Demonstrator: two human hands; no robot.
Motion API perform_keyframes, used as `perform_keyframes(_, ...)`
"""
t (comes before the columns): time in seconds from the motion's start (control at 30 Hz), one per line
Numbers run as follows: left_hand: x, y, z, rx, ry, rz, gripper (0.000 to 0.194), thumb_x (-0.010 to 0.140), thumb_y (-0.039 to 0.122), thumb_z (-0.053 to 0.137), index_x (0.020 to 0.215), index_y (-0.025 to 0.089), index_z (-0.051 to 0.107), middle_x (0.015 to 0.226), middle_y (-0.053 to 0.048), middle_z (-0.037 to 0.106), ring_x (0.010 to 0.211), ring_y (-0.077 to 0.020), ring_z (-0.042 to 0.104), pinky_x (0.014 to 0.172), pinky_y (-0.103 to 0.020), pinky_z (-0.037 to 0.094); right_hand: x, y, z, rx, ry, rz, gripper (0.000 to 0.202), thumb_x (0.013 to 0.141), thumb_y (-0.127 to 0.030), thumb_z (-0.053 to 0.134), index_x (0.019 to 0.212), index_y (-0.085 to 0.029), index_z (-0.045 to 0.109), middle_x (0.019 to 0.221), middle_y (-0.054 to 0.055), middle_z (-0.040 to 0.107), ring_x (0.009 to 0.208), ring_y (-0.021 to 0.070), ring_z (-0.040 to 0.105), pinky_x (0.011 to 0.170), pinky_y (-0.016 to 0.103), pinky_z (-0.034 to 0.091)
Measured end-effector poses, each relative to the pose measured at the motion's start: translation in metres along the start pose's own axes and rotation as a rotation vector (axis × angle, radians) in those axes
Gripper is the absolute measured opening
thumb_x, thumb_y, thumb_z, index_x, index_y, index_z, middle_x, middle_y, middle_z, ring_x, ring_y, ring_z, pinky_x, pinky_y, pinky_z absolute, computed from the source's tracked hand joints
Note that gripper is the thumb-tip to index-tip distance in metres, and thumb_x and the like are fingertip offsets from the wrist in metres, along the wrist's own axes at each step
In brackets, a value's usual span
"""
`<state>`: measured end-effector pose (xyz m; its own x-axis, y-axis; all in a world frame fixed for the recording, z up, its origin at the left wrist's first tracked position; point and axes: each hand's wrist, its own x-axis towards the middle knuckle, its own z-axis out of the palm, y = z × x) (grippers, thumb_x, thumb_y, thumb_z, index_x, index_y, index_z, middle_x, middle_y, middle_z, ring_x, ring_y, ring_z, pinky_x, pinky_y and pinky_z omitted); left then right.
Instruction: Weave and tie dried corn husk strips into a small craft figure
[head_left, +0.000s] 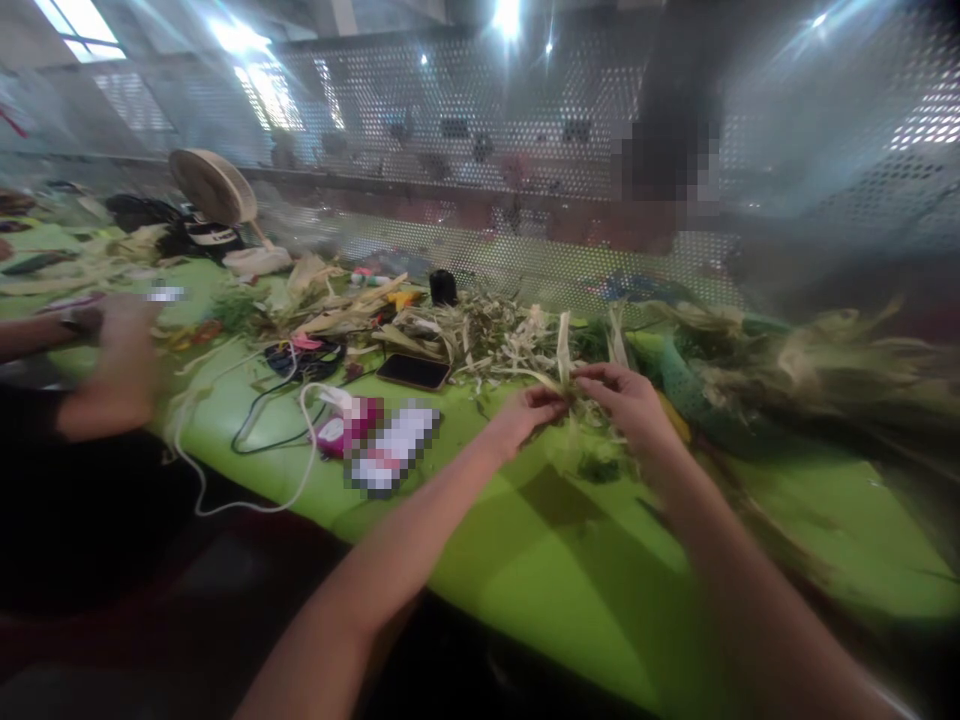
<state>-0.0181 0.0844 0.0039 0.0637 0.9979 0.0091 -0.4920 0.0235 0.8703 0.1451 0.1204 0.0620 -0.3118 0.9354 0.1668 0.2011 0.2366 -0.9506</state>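
Note:
My left hand [529,412] and my right hand [621,398] meet over the green table, fingers pinched together. Between them stands a pale strip of dried corn husk [564,345], gripped from both sides at its lower part. Just below my fingers lies a small dark green tuft of fibres [600,465]. A heap of husk scraps [517,340] spreads behind my hands. To the right of my right hand, a teal basket [679,372] stands with a blurred bundle of husks [817,355] over it.
A dark phone [414,371], a magenta device [349,428] and a white cable [304,480] lie left of my hands on the green table [540,560]. Further left are a fan [214,187] and a co-worker's arm [112,375]. A perforated metal panel [480,110] rises behind.

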Motion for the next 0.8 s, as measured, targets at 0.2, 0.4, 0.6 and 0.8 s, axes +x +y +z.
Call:
perform_keyframes(0.2,-0.001,-0.007,-0.003,0.154,-0.079,0.016,0.032,0.058,0.034,0.087,0.077,0.012,0.072,0.072,-0.004,0.069,0.067,-0.0111,0.06,0.071,-0.025,0.047,0.002,0.009,0.009,0.068,-0.06,0.037,0.037,0.06,-0.051,0.078,0.069,-0.018,0.063,0.061,-0.002,0.057,0.056,0.0116,0.044,0.054,0.027,0.033)
perform_keyframes(0.4,0.0,-0.007,-0.005,0.169,-0.061,0.025,0.03,0.06,0.032,0.086,0.079,0.013,0.074,0.076,-0.006,0.071,0.067,-0.0124,0.061,0.07,-0.026,0.049,0.003,0.015,0.014,0.043,0.003,-0.002,0.036,0.065,-0.05,0.075,0.077,-0.019,0.063,0.07,0.0,0.06,0.06,0.0122,0.046,0.055,0.026,0.035)
perform_keyframes(0.6,0.004,0.001,-0.005,-0.007,0.161,0.136,0.03,0.059,0.028,0.086,0.082,0.015,0.072,0.078,-0.004,0.072,0.072,-0.0133,0.064,0.077,-0.026,0.051,-0.002,0.008,0.012,-0.02,0.087,-0.014,0.039,0.072,-0.058,0.069,0.076,-0.02,0.059,0.066,-0.002,0.056,0.054,0.0106,0.041,0.049,0.025,0.032)
perform_keyframes(0.8,0.005,0.005,-0.006,-0.044,0.284,0.154,0.026,0.06,0.019,0.083,0.082,0.017,0.068,0.076,0.0,0.069,0.075,-0.0116,0.064,0.077,-0.023,0.049,-0.006,0.008,0.026,0.033,-0.139,0.126,0.048,0.063,-0.064,0.074,0.071,-0.02,0.058,0.06,0.0,0.061,0.046,0.0086,0.036,0.042,0.024,0.026)
